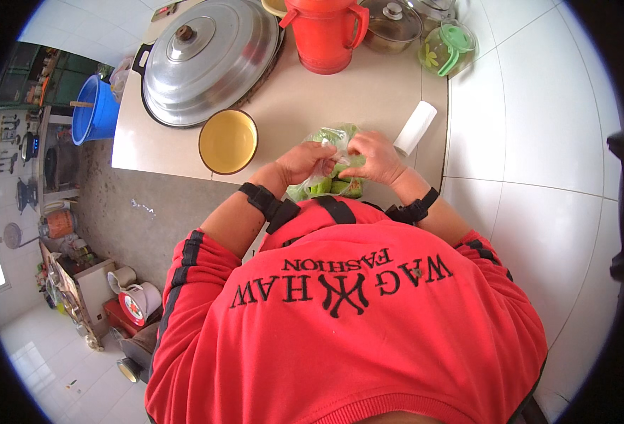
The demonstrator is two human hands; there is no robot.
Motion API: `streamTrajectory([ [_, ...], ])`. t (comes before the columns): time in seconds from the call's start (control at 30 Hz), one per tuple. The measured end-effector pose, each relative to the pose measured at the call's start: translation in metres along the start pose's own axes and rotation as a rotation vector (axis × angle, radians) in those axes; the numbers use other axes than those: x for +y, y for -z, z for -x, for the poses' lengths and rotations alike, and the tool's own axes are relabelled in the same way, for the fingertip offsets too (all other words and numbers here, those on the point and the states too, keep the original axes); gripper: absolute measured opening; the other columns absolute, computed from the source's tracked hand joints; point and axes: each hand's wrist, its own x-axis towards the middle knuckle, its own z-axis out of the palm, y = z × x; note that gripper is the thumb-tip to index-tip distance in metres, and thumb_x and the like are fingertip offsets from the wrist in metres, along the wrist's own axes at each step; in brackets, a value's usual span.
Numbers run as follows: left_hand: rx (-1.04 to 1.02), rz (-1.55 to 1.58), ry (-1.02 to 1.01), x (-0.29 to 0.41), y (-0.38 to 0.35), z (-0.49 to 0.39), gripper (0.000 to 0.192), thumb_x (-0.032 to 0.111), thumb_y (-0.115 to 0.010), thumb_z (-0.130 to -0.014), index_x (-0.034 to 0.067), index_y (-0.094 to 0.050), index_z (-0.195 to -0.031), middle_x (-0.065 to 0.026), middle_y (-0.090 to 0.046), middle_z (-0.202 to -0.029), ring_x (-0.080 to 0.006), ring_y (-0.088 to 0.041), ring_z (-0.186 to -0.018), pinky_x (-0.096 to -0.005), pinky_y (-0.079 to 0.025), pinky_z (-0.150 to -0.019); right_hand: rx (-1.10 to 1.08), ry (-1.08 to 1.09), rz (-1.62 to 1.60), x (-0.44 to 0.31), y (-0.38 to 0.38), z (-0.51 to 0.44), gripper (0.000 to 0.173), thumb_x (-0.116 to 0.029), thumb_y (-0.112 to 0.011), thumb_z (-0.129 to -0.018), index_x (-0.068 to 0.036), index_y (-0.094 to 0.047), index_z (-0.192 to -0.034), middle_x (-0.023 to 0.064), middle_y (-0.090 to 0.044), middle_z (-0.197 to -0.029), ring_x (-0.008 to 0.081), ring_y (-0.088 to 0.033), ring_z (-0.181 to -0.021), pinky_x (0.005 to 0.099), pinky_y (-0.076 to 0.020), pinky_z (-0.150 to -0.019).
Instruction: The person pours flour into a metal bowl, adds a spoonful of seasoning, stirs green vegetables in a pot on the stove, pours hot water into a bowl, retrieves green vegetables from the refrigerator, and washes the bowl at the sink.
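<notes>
A thin clear plastic bag (337, 137) with several green vegetables (321, 185) lies at the counter's front edge, close to my chest. The vegetables look like short gourds or cucumbers; one (350, 187) has a brownish end. My left hand (312, 160) pinches the gathered plastic between thumb and fingers. At the bag's right side is my right hand (374, 155), fingers curled against the plastic and thumb held apart from them. Whether it grips the plastic is unclear. The bag's lower part is partly hidden by my red top (338, 328).
On the tiled counter (301, 106), a yellow enamel bowl (228, 142) stands left of my hands, before a large lidded wok (206, 63). Behind are a red thermos jug (322, 37), a glass-lidded pot (391, 26) and a green-lidded pitcher (447, 47). A white roll (416, 127) lies right, near the wall.
</notes>
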Motion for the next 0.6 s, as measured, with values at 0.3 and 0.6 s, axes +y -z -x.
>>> streamTrajectory([
  [0.3, 0.428, -1.488, -0.266, 0.005, 0.025, 0.014, 0.036, 0.037, -0.047, -0.089, 0.007, -0.066, -0.083, -0.0168, -0.064, -0.084, -0.0370, -0.060, -0.082, -0.0461, -0.047, -0.073, -0.313, -0.382, -0.297, 0.037, -0.011, 0.039, 0.033, -0.023, -0.060, -0.084, 0.002, -0.052, -0.063, 0.0160, -0.050, -0.057, 0.0247, -0.043, -0.051, 0.0363, -0.0369, -0.050],
  [0.6, 0.542, -1.390, -0.131, -0.027, 0.054, 0.020, 0.042, 0.042, -0.051, -0.086, 0.003, -0.064, -0.075, -0.0209, -0.063, -0.080, -0.0390, -0.060, -0.082, -0.0480, -0.045, -0.070, -0.342, -0.578, -0.010, 0.043, -0.006, 0.069, 0.031, -0.024, -0.060, -0.081, 0.002, -0.057, -0.067, 0.0173, -0.057, -0.066, 0.0295, -0.052, -0.058, 0.0380, -0.0426, -0.056],
])
